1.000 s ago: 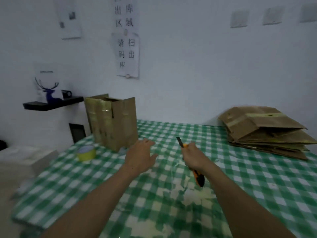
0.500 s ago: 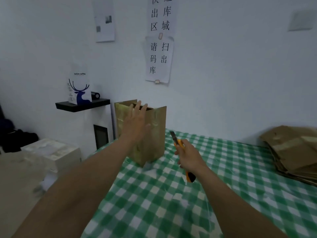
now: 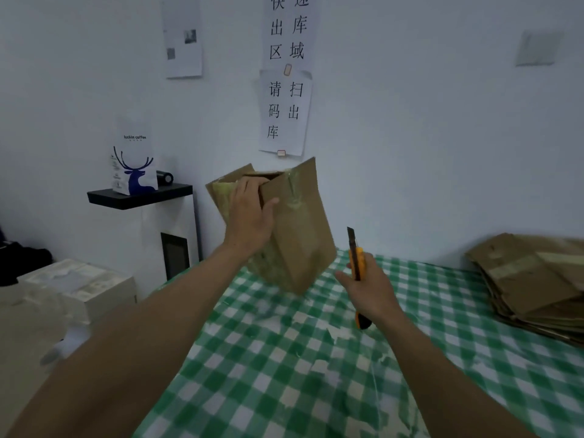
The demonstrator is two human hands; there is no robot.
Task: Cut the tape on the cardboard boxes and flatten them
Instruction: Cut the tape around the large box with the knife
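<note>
Since half sec ago, left hand [image 3: 252, 213] shifts from flat on panel to gripping top rim; cardboard box [image 3: 300, 241] now tilted, low edge near far-left corner of green-check table [image 3: 316, 374]. L fingers hooked over rim, thumb on front panel. Right hand [image 3: 369, 289] wrapped round orange utility knife [image 3: 357, 257], blade out, pointing up, just beside box, not touching. Flattened stack [image 3: 531, 279] at far-right edge. Tape [image 3: 292, 197] looks uncut. Risk: box balanced on one edge may slip; exposed blade near L wrist, so hasty slice could nick it.

White wall [image 3: 410, 137], black shelf [image 3: 139, 197], green-checked tablecloth [image 3: 284, 390].
</note>
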